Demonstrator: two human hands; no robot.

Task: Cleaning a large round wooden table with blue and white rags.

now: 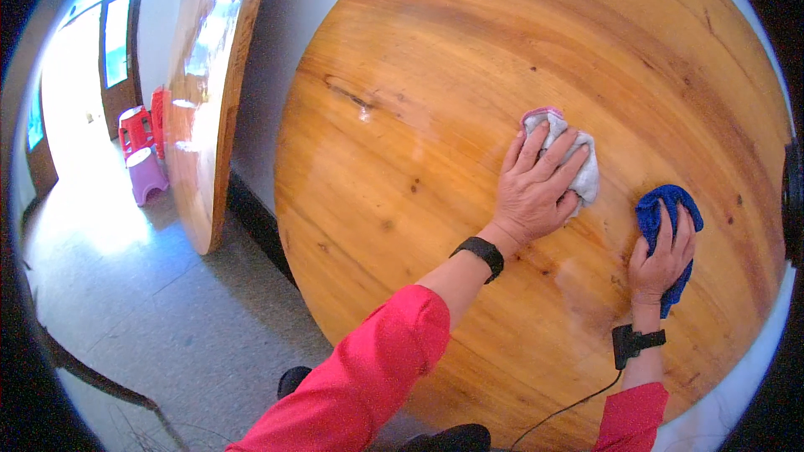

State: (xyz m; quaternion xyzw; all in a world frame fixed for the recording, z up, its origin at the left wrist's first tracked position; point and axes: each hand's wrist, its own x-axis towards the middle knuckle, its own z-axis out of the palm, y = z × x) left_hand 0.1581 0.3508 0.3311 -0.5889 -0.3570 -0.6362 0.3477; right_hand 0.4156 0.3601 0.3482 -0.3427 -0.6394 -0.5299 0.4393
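A large round wooden tabletop (402, 226), glossy with brown grain and dark knots, fills most of the view. My left hand (534, 188) presses a light grey-white cloth (588, 176) with a pink edge against its middle, fingers spread over the folds. Lower and farther right, my right hand (662, 259) has its fingers curved over a bunched dark blue cloth (680, 198), which also touches the wood. Part of each cloth is hidden beneath the hand on it.
At the left, a second round wooden tabletop (197, 134) stands on edge. Past it are red stools (134, 130), a purple stool (146, 174) and a bright doorway (79, 92). A thin black cable (569, 407) hangs from my right wrist's black device (626, 345). The floor (184, 326) is grey.
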